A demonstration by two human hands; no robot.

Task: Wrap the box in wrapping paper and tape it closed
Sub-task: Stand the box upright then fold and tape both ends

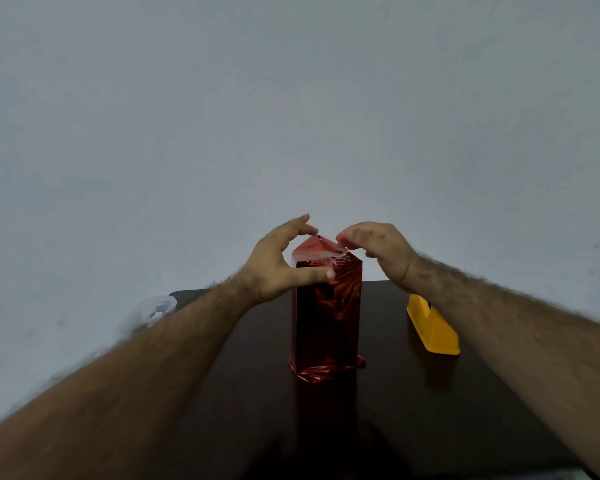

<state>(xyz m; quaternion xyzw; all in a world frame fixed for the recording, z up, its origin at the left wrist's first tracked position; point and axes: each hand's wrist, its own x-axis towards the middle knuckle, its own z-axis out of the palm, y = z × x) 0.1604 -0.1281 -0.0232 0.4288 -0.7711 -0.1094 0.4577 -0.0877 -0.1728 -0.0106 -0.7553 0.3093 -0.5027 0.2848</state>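
Observation:
A tall box wrapped in shiny red paper [328, 317] stands upright in the middle of a dark table [395, 410]. Its top flap rises to a point, with a strip of clear tape across it. My left hand [281, 268] spans the box's upper left side, thumb pressed on the front face and fingers arched over the peak. My right hand [378, 251] is at the top right, its fingertips pinching the flap's edge at the tape. Crumpled paper bunches out at the box's base.
A yellow tape dispenser [432, 327] lies on the table to the right of the box. A blurred clear plastic object [156, 308] sits at the table's far left corner. A plain pale wall fills the background.

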